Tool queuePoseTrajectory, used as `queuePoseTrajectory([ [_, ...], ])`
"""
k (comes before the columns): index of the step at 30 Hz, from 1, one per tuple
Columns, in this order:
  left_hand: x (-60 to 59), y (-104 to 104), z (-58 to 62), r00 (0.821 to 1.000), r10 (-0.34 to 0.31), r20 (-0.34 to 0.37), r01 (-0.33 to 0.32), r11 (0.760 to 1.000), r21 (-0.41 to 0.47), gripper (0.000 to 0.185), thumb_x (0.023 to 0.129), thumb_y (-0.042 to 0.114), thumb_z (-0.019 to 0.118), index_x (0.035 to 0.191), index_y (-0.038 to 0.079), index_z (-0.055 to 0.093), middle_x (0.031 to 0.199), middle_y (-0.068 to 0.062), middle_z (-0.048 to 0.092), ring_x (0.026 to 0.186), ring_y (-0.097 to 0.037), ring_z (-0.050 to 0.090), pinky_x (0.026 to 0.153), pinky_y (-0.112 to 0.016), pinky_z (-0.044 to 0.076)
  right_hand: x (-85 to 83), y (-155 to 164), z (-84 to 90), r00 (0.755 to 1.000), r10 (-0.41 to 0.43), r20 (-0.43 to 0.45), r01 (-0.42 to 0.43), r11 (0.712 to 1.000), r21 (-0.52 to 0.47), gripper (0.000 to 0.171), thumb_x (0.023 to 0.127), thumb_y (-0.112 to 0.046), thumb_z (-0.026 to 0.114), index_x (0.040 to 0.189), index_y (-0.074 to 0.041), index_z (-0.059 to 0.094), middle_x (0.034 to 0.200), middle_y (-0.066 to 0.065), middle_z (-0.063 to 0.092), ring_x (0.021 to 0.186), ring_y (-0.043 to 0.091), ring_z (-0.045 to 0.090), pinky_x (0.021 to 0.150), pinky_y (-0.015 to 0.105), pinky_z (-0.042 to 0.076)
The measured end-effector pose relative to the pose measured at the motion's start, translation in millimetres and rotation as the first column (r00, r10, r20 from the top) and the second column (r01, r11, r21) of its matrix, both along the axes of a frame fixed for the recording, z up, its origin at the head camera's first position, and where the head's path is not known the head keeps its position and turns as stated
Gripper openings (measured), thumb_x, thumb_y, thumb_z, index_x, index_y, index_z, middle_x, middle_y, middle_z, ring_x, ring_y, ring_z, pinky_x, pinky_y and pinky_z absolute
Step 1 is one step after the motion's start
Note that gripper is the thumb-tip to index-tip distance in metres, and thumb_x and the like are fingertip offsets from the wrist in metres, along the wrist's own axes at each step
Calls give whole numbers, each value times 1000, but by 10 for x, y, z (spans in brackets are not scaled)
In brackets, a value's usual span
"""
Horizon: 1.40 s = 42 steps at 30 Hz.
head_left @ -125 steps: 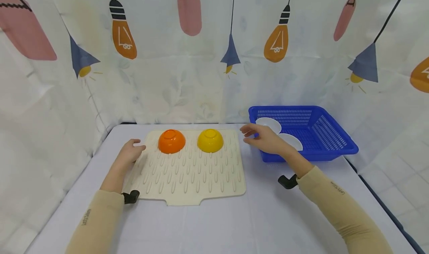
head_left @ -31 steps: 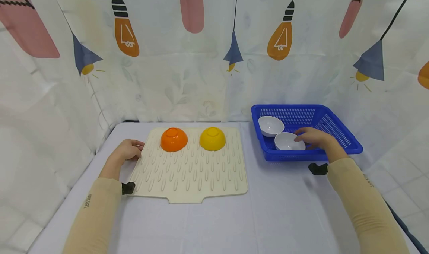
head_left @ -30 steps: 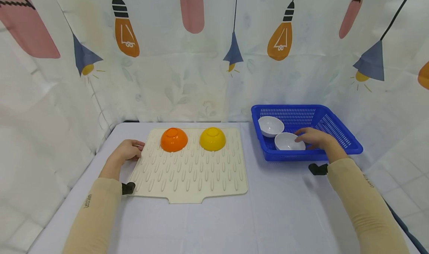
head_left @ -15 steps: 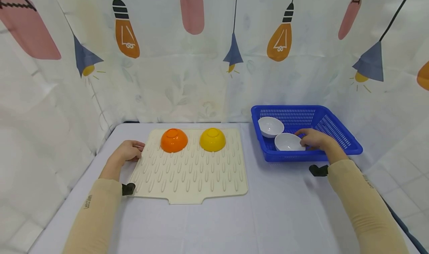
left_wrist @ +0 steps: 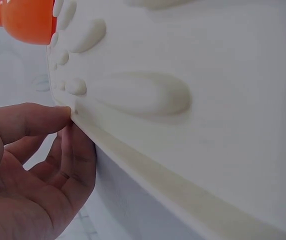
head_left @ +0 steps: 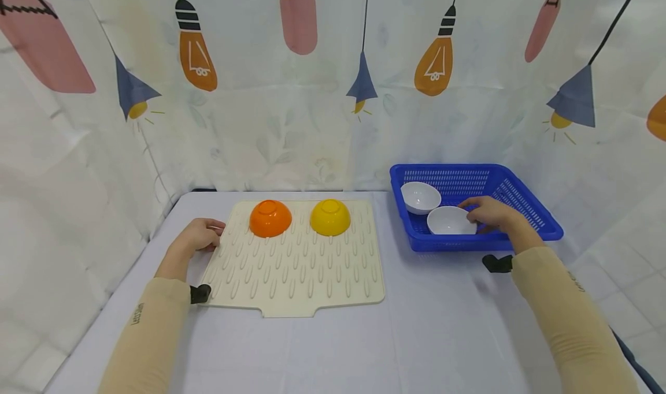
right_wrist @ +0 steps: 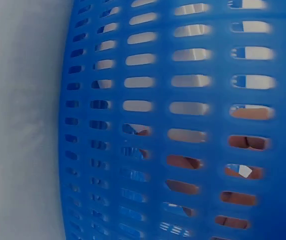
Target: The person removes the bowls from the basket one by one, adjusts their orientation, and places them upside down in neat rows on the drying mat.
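Two white bowls stand upright in a blue basket (head_left: 525,223) at the right. My right hand (head_left: 489,212) is inside the basket, its fingers curled over the right rim of the nearer white bowl (head_left: 448,222). The farther white bowl (head_left: 420,196) stands free. In the right wrist view only the basket wall (right_wrist: 148,120) shows, with the fingers (right_wrist: 248,142) glimpsed through its slots. My left hand (head_left: 200,235) rests loosely curled against the left edge of a cream ridged mat (head_left: 291,272); its fingertips (left_wrist: 65,114) touch the mat edge (left_wrist: 133,155).
An orange bowl (head_left: 270,218) and a yellow bowl (head_left: 330,217) lie upside down side by side at the mat's far end. The orange bowl (left_wrist: 28,20) is just ahead of my left hand. A patterned curtain closes in the table at the back and both sides.
My right hand has gone from beside the mat into the basket and taken the nearer white bowl's rim. My left hand has slid off the mat to its edge. Over the last second, hardly any motion.
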<state>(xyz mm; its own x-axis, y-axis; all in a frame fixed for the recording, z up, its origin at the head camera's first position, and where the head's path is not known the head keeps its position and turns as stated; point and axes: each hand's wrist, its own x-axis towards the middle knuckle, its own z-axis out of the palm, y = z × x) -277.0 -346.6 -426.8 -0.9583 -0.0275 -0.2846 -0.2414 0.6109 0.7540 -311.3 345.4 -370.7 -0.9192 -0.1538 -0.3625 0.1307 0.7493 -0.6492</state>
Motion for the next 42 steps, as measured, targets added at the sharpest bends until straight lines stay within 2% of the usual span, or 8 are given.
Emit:
queuePoseTrajectory([
  [11, -11, -5, -51, 1000, 7, -11, -7, 1000, 4, 59, 84, -10, 55, 142, -16, 44, 126, -28, 58, 82, -16, 61, 65, -27, 55, 12, 81, 94, 999, -48, -1, 47, 995, -93, 55, 99, -3, 48, 151, 10, 35, 142, 37, 32, 114, 49, 49, 82, 49, 61],
  [18, -23, 4, -48, 1000, 13, 2, -13, 1000, 14, 60, 85, -10, 54, 144, -15, 42, 128, -27, 57, 82, -16, 60, 65, -27, 55, 52, 132, 236, 997, -74, -23, 69, 987, -146, 59, 99, -4, 46, 154, 10, 27, 151, 39, 20, 121, 53, 45, 86, 50, 59],
  [26, -52, -19, -73, 1000, 8, 2, -8, 1000, 23, 61, 83, -10, 55, 143, -15, 43, 124, -25, 58, 79, -14, 60, 64, -26, 55, 77, 78, 351, 993, -104, -61, 89, 974, -208, 64, 100, -5, 49, 157, 7, 22, 147, 36, 24, 116, 48, 46, 90, 52, 57],
  [32, -60, -14, -92, 1000, 9, 13, -9, 1000, 26, 62, 83, -10, 54, 144, -14, 42, 129, -27, 57, 80, -13, 60, 65, -27, 55, 77, -2, 420, 991, -106, -79, 80, 958, -277, 64, 101, -4, 48, 158, 6, 21, 133, 30, 33, 103, 37, 54, 85, 47, 60],
  [37, -42, -2, -71, 1000, 6, 13, -6, 1000, 20, 62, 84, -10, 54, 145, -14, 42, 129, -27, 56, 81, -14, 60, 66, -27, 55, 95, -103, 503, 991, -92, -94, 57, 944, -324, 62, 103, -6, 47, 159, 4, 20, 139, 31, 33, 98, 30, 60, 85, 46, 60],
  [42, -20, -19, -39, 1000, -8, 12, 7, 1000, 26, 61, 86, -11, 55, 145, -16, 40, 128, -27, 56, 83, -15, 61, 68, -27, 56, 135, -241, 579, 992, -87, -96, 49, 936, -348, 64, 103, -6, 49, 160, 1, 21, 148, 33, 30, 105, 35, 61, 85, 46, 60],
])
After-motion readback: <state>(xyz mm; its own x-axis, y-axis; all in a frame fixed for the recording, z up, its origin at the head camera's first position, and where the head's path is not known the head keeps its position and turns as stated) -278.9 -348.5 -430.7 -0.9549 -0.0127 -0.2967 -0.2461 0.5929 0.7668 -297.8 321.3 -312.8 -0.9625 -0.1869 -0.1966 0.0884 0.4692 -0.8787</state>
